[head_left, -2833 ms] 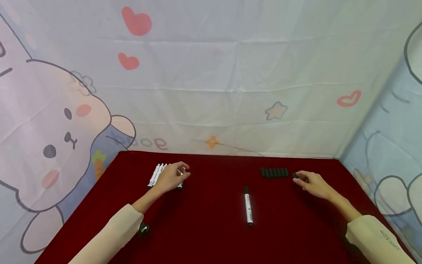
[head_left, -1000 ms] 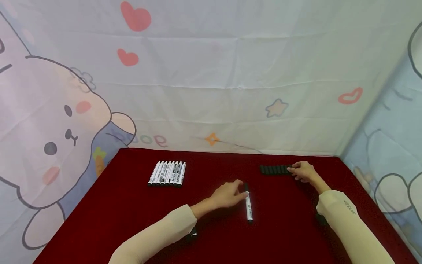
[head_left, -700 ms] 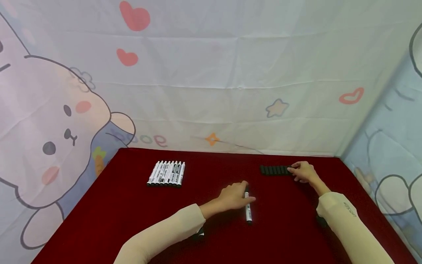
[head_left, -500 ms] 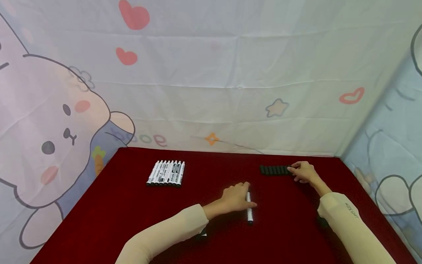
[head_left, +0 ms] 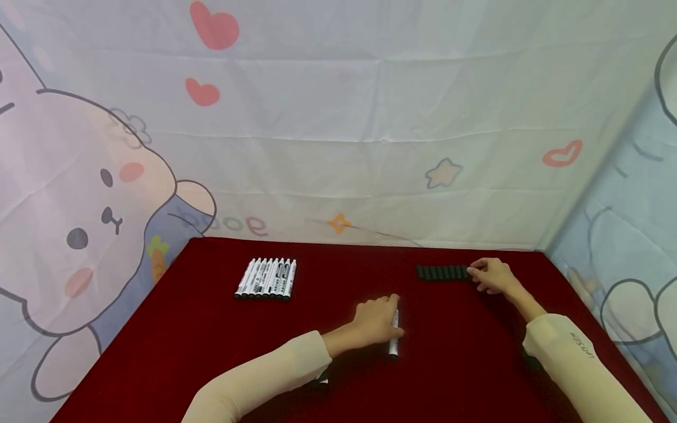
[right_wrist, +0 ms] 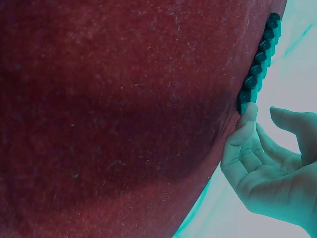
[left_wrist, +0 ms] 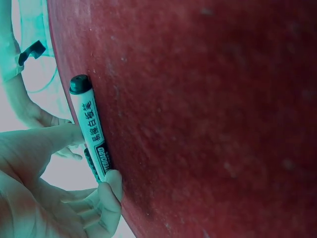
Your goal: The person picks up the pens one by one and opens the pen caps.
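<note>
In the head view a white whiteboard marker (head_left: 394, 348) lies near the middle of the table, and my left hand (head_left: 374, 322) grips it from above. The left wrist view shows the same marker (left_wrist: 91, 121), with black end and printed label, between thumb and fingertips. Its far end is hidden by the fingers. At the back right, black marker caps (head_left: 441, 272) stand side by side in a row. My right hand (head_left: 492, 276) is at the row's right end. In the right wrist view a fingertip is close to the nearest cap (right_wrist: 243, 99), thumb apart.
Several capless white markers (head_left: 267, 278) lie side by side at the back left. The table has a dark red cloth (head_left: 449, 364), and printed fabric walls (head_left: 381, 117) stand behind it and at the right.
My left hand has come from the marker row to the single marker, gripped it and shifted it slightly left. The right hand brought a cap to the row's end, then moved slightly right.
</note>
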The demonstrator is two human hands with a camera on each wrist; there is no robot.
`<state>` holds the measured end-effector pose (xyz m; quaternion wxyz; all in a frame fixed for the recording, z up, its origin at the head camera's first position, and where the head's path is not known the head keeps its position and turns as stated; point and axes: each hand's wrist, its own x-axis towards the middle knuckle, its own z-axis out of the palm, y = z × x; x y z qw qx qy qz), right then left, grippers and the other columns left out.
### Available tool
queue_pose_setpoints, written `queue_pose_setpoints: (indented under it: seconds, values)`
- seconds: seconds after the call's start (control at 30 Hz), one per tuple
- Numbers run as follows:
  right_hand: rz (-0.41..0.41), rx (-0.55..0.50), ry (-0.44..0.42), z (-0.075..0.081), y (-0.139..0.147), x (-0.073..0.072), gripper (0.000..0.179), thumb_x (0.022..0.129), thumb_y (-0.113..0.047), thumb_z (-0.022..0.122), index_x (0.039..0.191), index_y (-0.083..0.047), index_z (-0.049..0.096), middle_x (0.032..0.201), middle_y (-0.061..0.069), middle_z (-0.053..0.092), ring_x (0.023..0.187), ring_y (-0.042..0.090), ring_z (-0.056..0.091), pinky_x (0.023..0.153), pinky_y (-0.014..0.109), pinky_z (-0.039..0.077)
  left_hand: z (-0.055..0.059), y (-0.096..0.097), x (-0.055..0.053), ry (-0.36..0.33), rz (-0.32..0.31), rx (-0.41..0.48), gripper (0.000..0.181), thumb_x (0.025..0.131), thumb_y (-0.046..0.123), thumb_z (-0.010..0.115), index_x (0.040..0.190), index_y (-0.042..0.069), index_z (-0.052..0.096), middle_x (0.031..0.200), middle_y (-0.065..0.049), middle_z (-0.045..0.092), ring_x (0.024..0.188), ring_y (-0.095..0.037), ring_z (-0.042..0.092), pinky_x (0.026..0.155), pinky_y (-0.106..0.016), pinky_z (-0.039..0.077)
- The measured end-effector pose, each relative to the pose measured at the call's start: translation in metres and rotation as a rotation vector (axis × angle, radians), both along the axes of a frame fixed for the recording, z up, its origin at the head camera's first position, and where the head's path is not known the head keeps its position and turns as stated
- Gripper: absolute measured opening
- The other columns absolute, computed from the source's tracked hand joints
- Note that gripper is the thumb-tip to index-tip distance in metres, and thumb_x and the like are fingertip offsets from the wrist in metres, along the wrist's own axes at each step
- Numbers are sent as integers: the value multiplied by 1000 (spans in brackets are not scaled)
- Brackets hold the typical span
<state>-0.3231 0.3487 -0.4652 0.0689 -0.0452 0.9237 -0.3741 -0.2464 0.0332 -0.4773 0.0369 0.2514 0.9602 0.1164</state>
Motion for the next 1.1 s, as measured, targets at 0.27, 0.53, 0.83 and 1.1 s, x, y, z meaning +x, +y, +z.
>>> queue_pose_setpoints:
  seconds: [0.27, 0.53, 0.83, 1.1]
  values:
    - [51, 21, 66, 5, -8, 5, 40, 108, -19, 52, 129, 15, 57, 96, 26, 73, 70, 17, 70, 59, 35, 59, 3, -12, 3, -85, 38, 71, 67, 82, 28, 85, 138, 6, 57, 98, -5, 72, 61, -9, 58, 50, -22, 45]
    - [159, 22, 66, 8, -14, 8, 41, 108, -20, 53, 131, 13, 57, 94, 20, 73, 75, 16, 68, 60, 29, 56, 9, -30, 3, -269, 59, 271, 53, 86, 17, 78, 134, 4, 59, 98, -8, 75, 61, -9, 61, 51, -20, 46]
    - [253, 22, 67, 13, -31, 18, 37, 107, -20, 54, 126, 12, 61, 89, 18, 73, 70, 14, 66, 56, 28, 53, 9, -57, 1, -445, 53, 492, 34, 96, 9, 62, 128, -1, 64, 110, -19, 72, 82, -18, 65, 68, -27, 54]
    - [310, 14, 55, 15, -40, 29, 35, 107, -19, 54, 126, 10, 63, 89, 14, 72, 72, 15, 65, 57, 28, 53, 14, -85, -5, -518, 38, 503, 34, 100, 13, 53, 130, 5, 66, 112, -11, 68, 85, -15, 51, 76, -29, 40]
